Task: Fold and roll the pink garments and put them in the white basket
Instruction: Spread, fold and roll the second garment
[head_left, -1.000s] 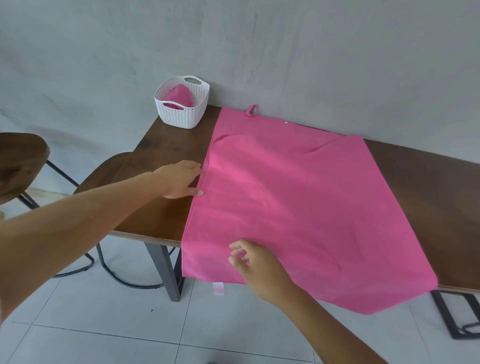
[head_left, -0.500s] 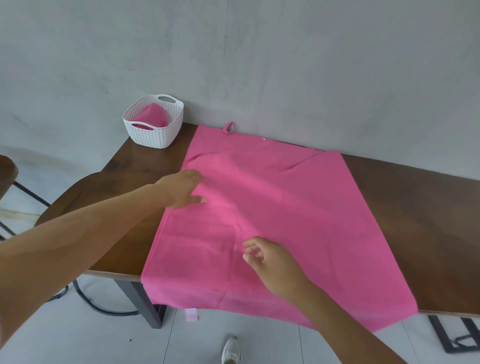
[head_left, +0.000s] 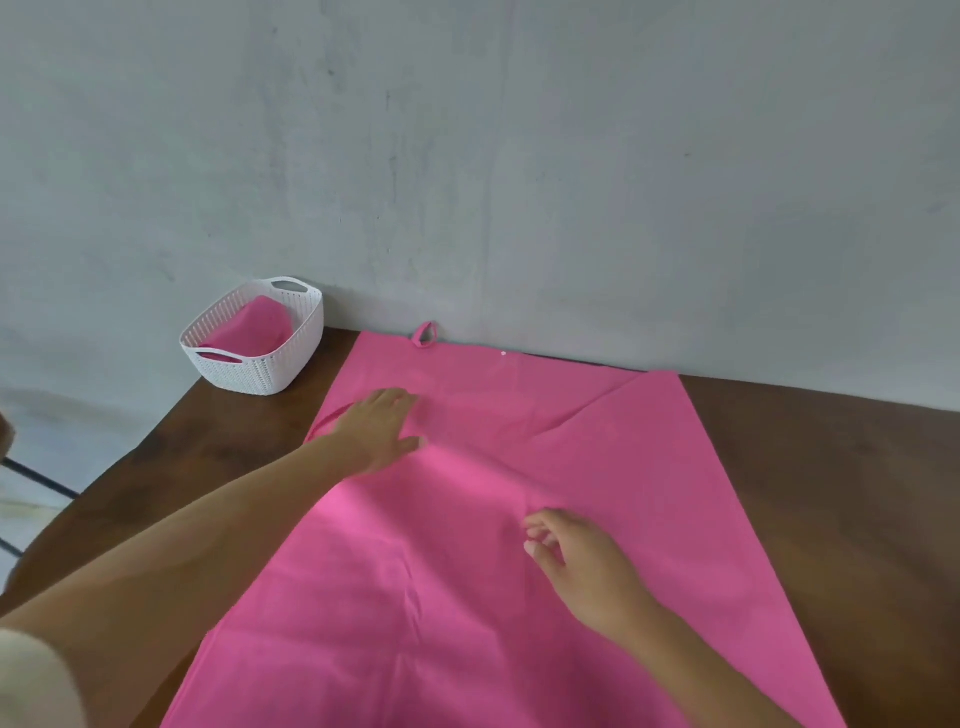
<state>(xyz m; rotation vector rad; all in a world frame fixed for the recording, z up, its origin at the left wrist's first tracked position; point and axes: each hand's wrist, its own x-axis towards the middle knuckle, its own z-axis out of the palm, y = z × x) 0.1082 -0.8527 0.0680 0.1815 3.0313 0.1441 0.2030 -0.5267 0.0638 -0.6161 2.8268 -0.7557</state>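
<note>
A large pink garment (head_left: 597, 519) lies spread flat over the dark wooden table (head_left: 831, 467), with a small loop at its far edge by the wall. My left hand (head_left: 382, 434) rests flat on the cloth near its far left part, fingers straight. My right hand (head_left: 582, 561) hovers low over the middle of the cloth with fingers loosely curled, holding nothing. The white basket (head_left: 260, 364) stands at the table's far left corner and holds a rolled pink garment (head_left: 249, 325).
A grey wall runs right behind the table's far edge. Bare wood shows to the right of the cloth and on the left between cloth and basket. A stool's dark metal legs (head_left: 36, 478) show at the far left over the floor.
The camera has moved closer and lower over the table. My left hand slid from the cloth's left edge inward and farther onto it. My right hand moved from the near hem toward the middle.
</note>
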